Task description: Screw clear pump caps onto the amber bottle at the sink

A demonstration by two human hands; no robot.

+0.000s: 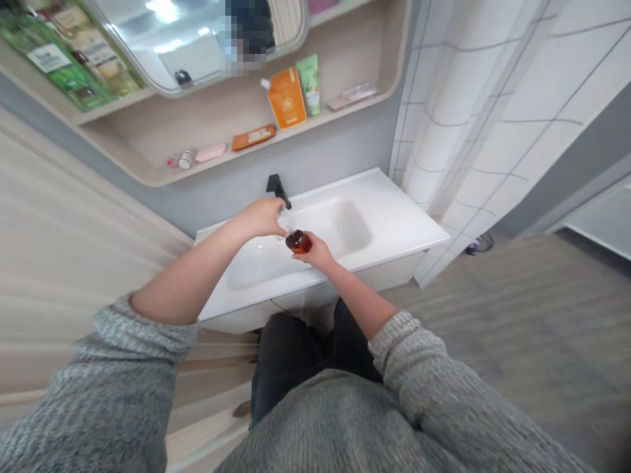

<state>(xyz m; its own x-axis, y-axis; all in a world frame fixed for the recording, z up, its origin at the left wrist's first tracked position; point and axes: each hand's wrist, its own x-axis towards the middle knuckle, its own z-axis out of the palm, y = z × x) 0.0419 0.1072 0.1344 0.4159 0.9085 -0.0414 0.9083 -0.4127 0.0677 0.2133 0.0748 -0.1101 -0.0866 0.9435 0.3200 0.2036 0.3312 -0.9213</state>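
- Grey sweater, sleeves pushed up, nearest the camera; dark trousers just beyond, up against the sink.
- Right hand: clamped around the body of an amber bottle.
- Left hand: closed on a clear piece at the bottle's upper end. Cannot tell if it's attached or separate.
- Bottle: held up over the basin, nearer the sink's front edge than its back edge.
- Black faucet at the sink's back edge, just beyond the left hand.
- Shelf above, along its front edge: orange packet, orange pouch, green tube.
- Step in hand looks like working the clear piece against the bottle: best with right hand as firm anchor, left hand doing the fine work.
- Hold both over the basin so drips land there; steady grip, no hard squeeze, since wet glass or plastic could slip.
- Mind knocking the faucet with the left hand.
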